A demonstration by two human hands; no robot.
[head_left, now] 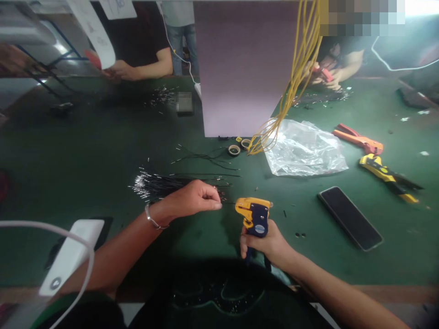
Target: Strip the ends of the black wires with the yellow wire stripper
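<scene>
Panel (245,68) blocking ahead, passage left of wires (161,183)

Yellow-and-navy wire stripper (259,214), black wires (166,183), green tabletop (103,141), yellow cables (286,106)

We find, on the flat green tabletop (85,151), the bundle of thin black wires (164,183) at left; to its right, the crumpled clear plastic bag (305,150); nearer, the black rectangular phone (350,218); right of the bag, the yellow-and-black hand tool (377,168).
</scene>
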